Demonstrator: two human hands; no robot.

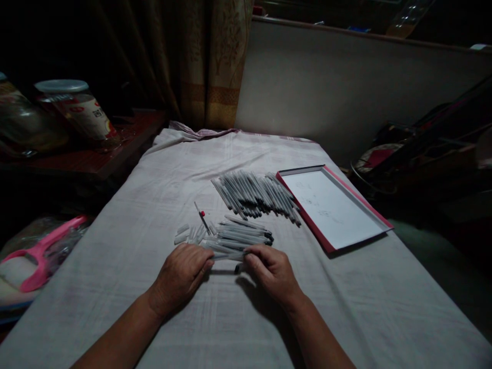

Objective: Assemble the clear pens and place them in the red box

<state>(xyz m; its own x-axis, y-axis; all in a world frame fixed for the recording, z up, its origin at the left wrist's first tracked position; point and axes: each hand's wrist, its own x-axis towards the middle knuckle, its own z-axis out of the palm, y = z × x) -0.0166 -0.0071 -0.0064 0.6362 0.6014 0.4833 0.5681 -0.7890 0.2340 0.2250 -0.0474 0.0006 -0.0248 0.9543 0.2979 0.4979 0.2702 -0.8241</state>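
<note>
My left hand [187, 271] is closed, thumb and fingers pinching one end of a translucent pen [229, 256]. The other end of that pen is pinched by my right hand [272, 269], so it spans level between them. Just beyond lies a small pile of similar clear pens [242, 234] with black tips pointing right. Short whitish pieces [182, 234] and a thin pen-like stick with a red bit [202, 213] rest left of the pile. A small black end [237, 268] shows below the held pen; what it belongs to is partly hidden.
Farther back lies a bigger pile of pens [253, 192]. To its right is a shallow red-edged box lid [330, 210], white inside. The pale checked cloth [154, 205] covers the surface. On the left are lidded jars [82, 113] and a pink-handled object [42, 253].
</note>
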